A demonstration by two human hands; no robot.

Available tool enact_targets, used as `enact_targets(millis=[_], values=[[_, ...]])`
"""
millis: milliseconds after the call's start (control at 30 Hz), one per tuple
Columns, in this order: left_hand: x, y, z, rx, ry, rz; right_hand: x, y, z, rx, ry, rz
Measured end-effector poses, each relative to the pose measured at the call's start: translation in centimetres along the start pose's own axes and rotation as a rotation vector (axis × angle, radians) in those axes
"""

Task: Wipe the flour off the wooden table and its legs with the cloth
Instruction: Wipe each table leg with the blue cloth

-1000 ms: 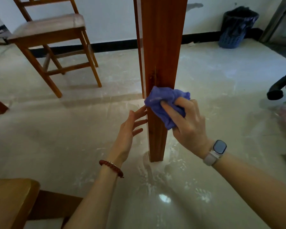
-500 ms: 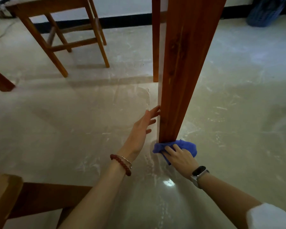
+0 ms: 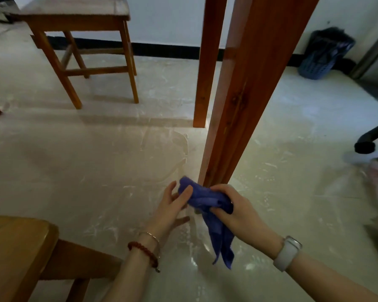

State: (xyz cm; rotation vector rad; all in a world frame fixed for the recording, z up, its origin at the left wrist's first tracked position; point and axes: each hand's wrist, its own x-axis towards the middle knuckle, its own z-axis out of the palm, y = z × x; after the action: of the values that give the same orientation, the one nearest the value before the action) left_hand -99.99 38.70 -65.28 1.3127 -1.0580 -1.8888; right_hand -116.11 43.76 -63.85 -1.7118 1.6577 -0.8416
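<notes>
Head view, looking down at floor level: both forearms enter from the bottom edge and converge at the foot of the near table leg (image 3: 247,110).

Right hand (image 3: 236,209): fingers curled around the bunched upper part of the blue cloth (image 3: 207,202), thumb over the top, back of the hand toward the camera. The wrist carries a watch (image 3: 287,253) with a pale strap. The forearm runs in from the lower right.

Left hand (image 3: 172,205): fingers extended and slightly spread, thumb raised. The thumb and the fingers contact the left end of the cloth (whether they pinch it or merely touch it cannot be determined). The wrist carries a red bead bracelet (image 3: 143,252) and a thin bangle.

Cloth position: held between the two hands, directly in front of the base of the near table leg. Its loose tail hangs down below the right hand, and whether the tail reaches the floor (image 3: 74,171) cannot be told. Contact between cloth and leg is obscured by the hands.

White flour streaks mark the floor around the leg base. A second table leg (image 3: 207,68) stands behind the near one. A wooden chair (image 3: 79,40) stands at upper left, and a blue bin (image 3: 323,55) stands against the wall at upper right.
</notes>
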Motion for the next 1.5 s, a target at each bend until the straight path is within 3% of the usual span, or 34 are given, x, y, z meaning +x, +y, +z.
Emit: enact_targets(millis=[100,200,300,400,467,600,667,767,900,1033,1100,1233,1300,1367,1500], values=[[-0.3,0.9,-0.3,-0.303,-0.112,-0.086,0.3,-1.8,-0.1,-0.058,-0.072,-0.017],[0.0,1.5,-1.2,-0.390,-0.089,-0.017,0.4,-2.8,-0.2,0.000,-0.166,0.031],[0.2,1.7,-1.6,-0.406,-0.101,0.036,0.7,-3.0,-0.6,0.014,-0.136,0.108],[0.1,1.5,-2.1,-0.278,-0.142,0.067,1.0,-3.2,-1.6,0.041,-0.057,0.183],[0.3,1.3,-3.0,-0.059,-0.102,0.076,1.0,-3.5,-2.3,0.090,0.032,0.263],[0.7,1.1,-3.9,0.257,0.297,0.145,1.5,-4.0,-3.3,0.040,0.178,0.391],[0.2,1.4,-3.3,0.338,0.355,0.310,2.0,-4.5,-3.2,0.041,0.130,0.428],[-0.6,1.9,-1.9,0.431,0.096,0.564,2.7,-5.9,-2.7,0.052,-0.009,0.465],[-0.7,2.1,-0.9,0.468,-0.125,0.512,3.4,-7.8,-2.5,-0.023,-0.115,0.309],[-0.6,2.3,-1.0,0.076,-0.237,0.336,4.0,-8.2,-2.7,-0.057,0.046,0.132],[-0.8,3.3,-0.4,-0.038,-0.129,0.350,3.9,-7.7,-2.6,-0.106,0.155,0.043],[-0.4,7.4,0.7,-0.114,0.176,0.569,3.8,-7.0,-3.8,-0.123,0.634,-0.213],[-0.2,10.5,1.6,-0.100,0.252,0.672,4.0,-7.1,-4.8,-0.082,0.806,-0.228],[-0.7,14.0,3.1,-0.082,0.222,0.778,4.3,-7.8,-5.7,-0.054,0.866,-0.207],[-2.5,20.5,6.0,-0.073,0.106,0.981,4.9,-9.1,-6.6,0.038,0.744,-0.250]])
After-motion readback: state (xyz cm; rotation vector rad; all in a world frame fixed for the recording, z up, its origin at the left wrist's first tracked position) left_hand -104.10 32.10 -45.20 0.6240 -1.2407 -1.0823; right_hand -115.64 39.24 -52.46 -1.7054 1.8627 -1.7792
